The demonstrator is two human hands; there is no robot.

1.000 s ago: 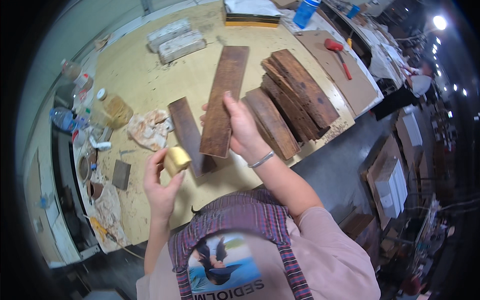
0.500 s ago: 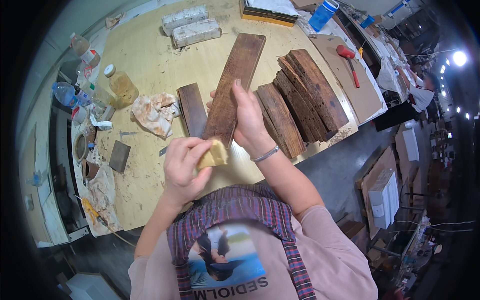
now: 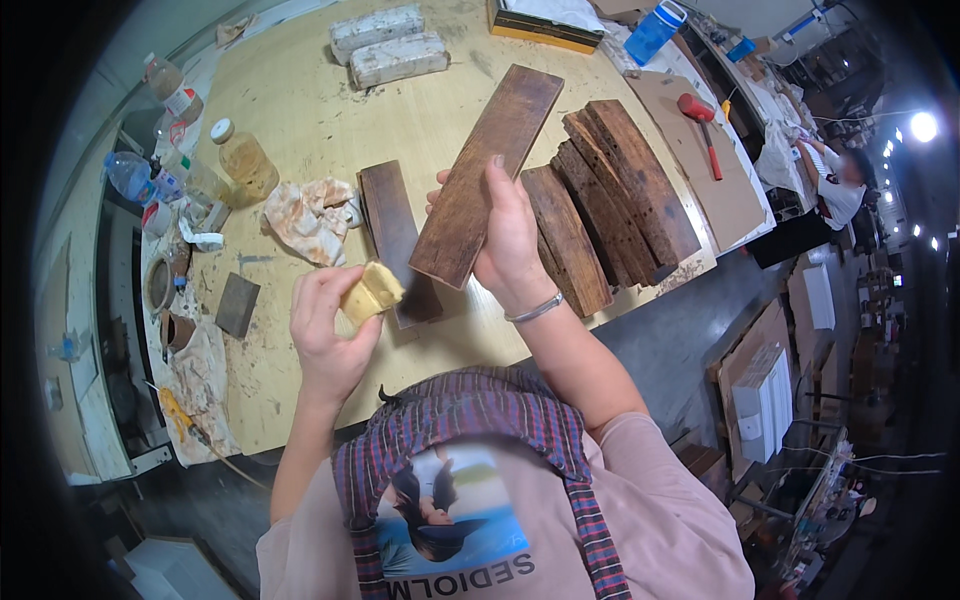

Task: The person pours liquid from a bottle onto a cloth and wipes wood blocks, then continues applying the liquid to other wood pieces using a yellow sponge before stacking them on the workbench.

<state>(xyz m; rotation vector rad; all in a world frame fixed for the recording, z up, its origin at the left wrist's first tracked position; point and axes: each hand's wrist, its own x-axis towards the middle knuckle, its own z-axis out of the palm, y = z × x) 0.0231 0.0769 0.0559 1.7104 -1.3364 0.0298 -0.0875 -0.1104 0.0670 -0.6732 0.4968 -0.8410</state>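
Gap opened: left hand (image 3: 328, 335) pinches chunky yellow block (image 3: 370, 294), maybe foam, 8 o'clock of long brown wooden plank (image 3: 480, 166) right hand (image 3: 509, 240) grips.

A red mallet (image 3: 697, 108) lies on cardboard (image 3: 732, 195); a blue jug (image 3: 655, 34) stands near a box (image 3: 545, 33), a jar (image 3: 247, 165) near bottles (image 3: 130, 177).

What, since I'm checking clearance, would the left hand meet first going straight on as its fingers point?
Likely the near end of the board in the right hand, though depth is unclear; the yellow sponge in the left hand would lead.
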